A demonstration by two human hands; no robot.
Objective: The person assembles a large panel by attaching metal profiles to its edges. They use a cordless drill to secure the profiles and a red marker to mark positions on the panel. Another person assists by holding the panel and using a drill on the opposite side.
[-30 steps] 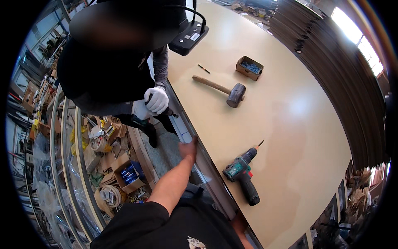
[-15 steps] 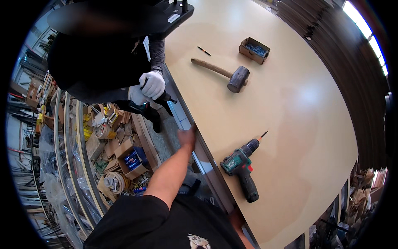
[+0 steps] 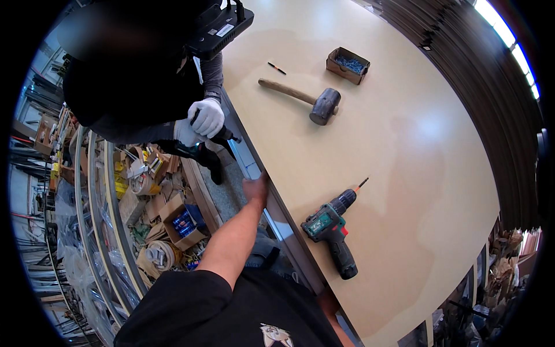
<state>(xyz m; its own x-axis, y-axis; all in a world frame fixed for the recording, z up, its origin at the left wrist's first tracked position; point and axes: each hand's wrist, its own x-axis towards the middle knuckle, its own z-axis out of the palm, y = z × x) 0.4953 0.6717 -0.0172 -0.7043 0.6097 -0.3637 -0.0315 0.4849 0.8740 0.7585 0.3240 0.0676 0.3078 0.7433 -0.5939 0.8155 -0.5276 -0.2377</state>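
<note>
My left hand (image 3: 254,188) is closed around the long grey metal edge strip (image 3: 278,215) along the near-left side of a big pale panel (image 3: 399,231); its fingertips are hidden. Low in the picture, my right hand (image 3: 328,302) is at the same edge, mostly covered by my shirt, its fingers out of sight. Ahead, a co-worker's white-gloved hand (image 3: 207,117) holds a dark power driver (image 3: 226,135) with its tip near the strip. On the panel lie a green and black cordless drill (image 3: 330,231) with a bit fitted and a rubber mallet (image 3: 325,107).
A small cardboard box of screws (image 3: 348,65) and a thin marker-like stick (image 3: 277,68) rest on the panel. To the left are long metal rails (image 3: 104,214), an open carton (image 3: 181,222) and a bucket (image 3: 162,254). Dark stacked profiles (image 3: 491,115) stand beyond the panel's right side.
The panel and its tools have shifted slightly left and up in view. The co-worker's head and gloved hand also appear a little further left. My left hand keeps its hold on the edge strip.
</note>
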